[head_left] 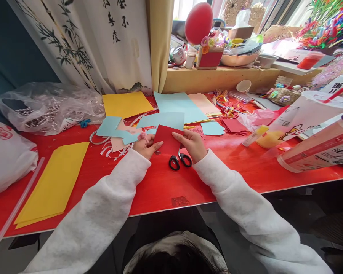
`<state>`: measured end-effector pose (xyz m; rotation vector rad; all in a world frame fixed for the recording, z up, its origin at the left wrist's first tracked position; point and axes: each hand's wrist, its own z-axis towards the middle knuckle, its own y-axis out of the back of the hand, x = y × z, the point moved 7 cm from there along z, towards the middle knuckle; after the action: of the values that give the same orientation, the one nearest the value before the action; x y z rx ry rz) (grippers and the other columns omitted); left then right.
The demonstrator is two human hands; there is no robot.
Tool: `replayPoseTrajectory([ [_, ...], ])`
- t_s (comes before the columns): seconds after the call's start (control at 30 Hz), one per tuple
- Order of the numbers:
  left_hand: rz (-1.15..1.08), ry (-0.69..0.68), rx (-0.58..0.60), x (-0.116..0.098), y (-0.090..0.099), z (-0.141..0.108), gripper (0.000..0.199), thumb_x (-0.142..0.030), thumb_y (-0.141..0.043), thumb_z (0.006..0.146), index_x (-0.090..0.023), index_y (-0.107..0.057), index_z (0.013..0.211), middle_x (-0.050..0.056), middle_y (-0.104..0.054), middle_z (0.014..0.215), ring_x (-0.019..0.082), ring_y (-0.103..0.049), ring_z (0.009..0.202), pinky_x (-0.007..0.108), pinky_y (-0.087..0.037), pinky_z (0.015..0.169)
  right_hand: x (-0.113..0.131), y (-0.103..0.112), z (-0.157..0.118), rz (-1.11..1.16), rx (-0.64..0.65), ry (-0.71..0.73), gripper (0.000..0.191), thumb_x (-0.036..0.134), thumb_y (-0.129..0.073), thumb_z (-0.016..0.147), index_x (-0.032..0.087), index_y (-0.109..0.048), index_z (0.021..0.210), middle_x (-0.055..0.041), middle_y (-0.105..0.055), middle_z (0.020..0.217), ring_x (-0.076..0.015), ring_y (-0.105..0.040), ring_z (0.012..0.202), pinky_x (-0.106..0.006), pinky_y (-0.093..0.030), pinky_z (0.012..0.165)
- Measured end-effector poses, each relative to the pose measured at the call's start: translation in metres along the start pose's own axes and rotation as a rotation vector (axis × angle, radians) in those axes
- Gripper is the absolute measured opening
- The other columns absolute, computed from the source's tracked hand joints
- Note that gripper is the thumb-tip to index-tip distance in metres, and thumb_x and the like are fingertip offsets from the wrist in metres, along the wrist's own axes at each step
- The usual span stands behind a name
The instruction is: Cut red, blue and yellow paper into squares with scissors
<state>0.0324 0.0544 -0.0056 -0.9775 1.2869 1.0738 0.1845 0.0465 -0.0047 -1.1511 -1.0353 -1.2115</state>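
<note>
Between my two hands is a piece of red paper (168, 140), held up just over the table. My left hand (145, 146) pinches its left edge, thumb on top; a pink ring-like band sits on a finger. My right hand (193, 144) grips the paper's upper right side with thumb and fingers. Right below lies a pair of scissors (179, 161) with black handles, its blades partly hidden by the paper. Behind the red paper rests a light blue sheet (165, 120). Light blue scraps (111, 127) lie beyond my left hand.
Yellow strips (54, 182) lie at left near a white plastic bag (10, 156). Small blue sheets (212, 128) and a red paper stack (233, 126) sit to the right. Two large drink cups (317, 146) stand at far right. Yellow sheets (125, 103) lie at the back.
</note>
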Motion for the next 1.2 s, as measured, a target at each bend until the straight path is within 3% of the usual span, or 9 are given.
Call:
replayPoseTrajectory([
  [0.17, 0.033, -0.015, 0.017, -0.003, -0.002, -0.002, 0.039, -0.04, -0.072, 0.062, -0.015, -0.059, 0.089, 0.002, -0.068, 0.078, 0.014, -0.062, 0.069, 0.023, -0.05, 0.059, 0.001, 0.001, -0.002, 0.023, -0.016, 0.003, 0.032, 0.048, -0.066, 0.066, 0.017, -0.064, 0.073, -0.0005, -0.06, 0.068, -0.0141, -0.057, 0.063, -0.026, -0.049, 0.052],
  [0.37, 0.079, 0.004, -0.082, -0.011, 0.001, -0.007, 0.027, -0.04, -0.066, 0.068, -0.017, -0.063, 0.083, 0.001, -0.07, 0.079, 0.016, -0.065, 0.08, 0.026, -0.051, 0.076, -0.001, 0.001, -0.001, -0.007, -0.014, -0.013, 0.034, 0.052, -0.064, 0.067, 0.018, -0.064, 0.071, -0.0011, -0.061, 0.069, -0.0149, -0.058, 0.065, -0.027, -0.049, 0.055],
  [0.57, 0.074, 0.051, -0.198, -0.012, 0.011, -0.008, 0.017, -0.034, -0.066, 0.069, -0.019, -0.064, 0.077, 0.0, -0.07, 0.073, 0.017, -0.066, 0.078, 0.027, -0.052, 0.075, 0.002, -0.008, -0.004, -0.038, 0.107, -0.072, 0.035, 0.049, -0.067, 0.064, 0.019, -0.063, 0.08, -0.0007, -0.062, 0.069, -0.0144, -0.058, 0.064, -0.026, -0.048, 0.055],
  [0.73, 0.017, 0.019, -0.162, -0.012, 0.009, -0.006, 0.02, -0.034, -0.069, 0.066, -0.018, -0.064, 0.077, 0.0, -0.07, 0.075, 0.018, -0.066, 0.081, 0.028, -0.052, 0.079, 0.002, -0.006, -0.004, -0.028, 0.095, -0.058, 0.031, 0.045, -0.07, 0.062, 0.017, -0.061, 0.07, 0.0003, -0.06, 0.065, -0.0132, -0.057, 0.062, -0.026, -0.047, 0.054],
  [1.03, -0.044, 0.037, -0.144, -0.012, 0.007, -0.007, 0.027, -0.035, -0.072, 0.062, -0.017, -0.064, 0.079, 0.001, -0.071, 0.078, 0.019, -0.066, 0.082, 0.028, -0.053, 0.076, 0.0, -0.01, -0.003, 0.072, 0.162, -0.05, 0.027, 0.04, -0.07, 0.065, 0.02, -0.066, 0.084, -0.0009, -0.068, 0.077, -0.0162, -0.063, 0.069, -0.031, -0.052, 0.065],
  [1.2, 0.061, 0.046, -0.269, -0.011, 0.019, -0.005, 0.031, -0.039, -0.071, 0.061, -0.016, -0.064, 0.081, 0.0, -0.067, 0.07, 0.016, -0.064, 0.076, 0.025, -0.052, 0.072, 0.001, -0.01, -0.004, -0.027, 0.16, -0.066, 0.032, 0.046, -0.071, 0.062, 0.02, -0.066, 0.08, -0.0021, -0.066, 0.072, -0.0192, -0.062, 0.072, -0.032, -0.051, 0.062],
])
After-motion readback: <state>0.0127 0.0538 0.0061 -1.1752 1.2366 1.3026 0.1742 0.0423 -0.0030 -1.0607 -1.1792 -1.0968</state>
